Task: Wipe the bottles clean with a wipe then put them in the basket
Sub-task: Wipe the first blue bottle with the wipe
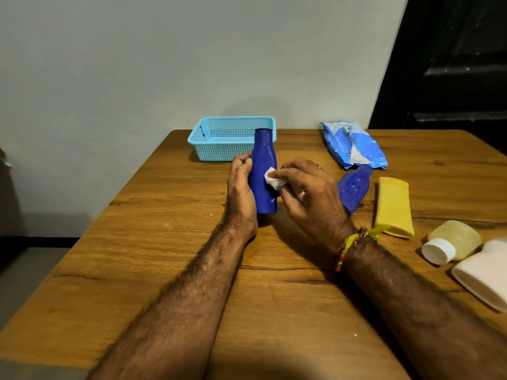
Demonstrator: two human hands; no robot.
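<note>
At centre of the wooden surface (170, 270), head view: left hand (241, 187) is gripping an upright dark blue bottle (264, 171) w/ fingers (242, 159) curled round its left side. Bottle's base is sitting on or just above the surface, can't tell which. Right hand (310, 193) is pinching a small folded white wipe (273, 180) btwn thumb & fingers and pressing it against the bottle's right side, approx mid-body. A beaded thread band (354, 244) is sitting on the right wrist.

Behind the bottle, near the wall, a light blue mesh basket (219, 145) is standing w/ nothing showing inside. To the right, a blue wipes pack (354, 145) is lying near the back edge. A 2nd blue bottle (354, 187) is lying on its side just in front of the pack, partly hidden by the right hand. Further right, a yellow bottle (393, 205) is lying flat, then a pale yellow bottle w/ white cap (450, 242), and a white bottle (485, 278) at the frame edge, touching the pale one.
</note>
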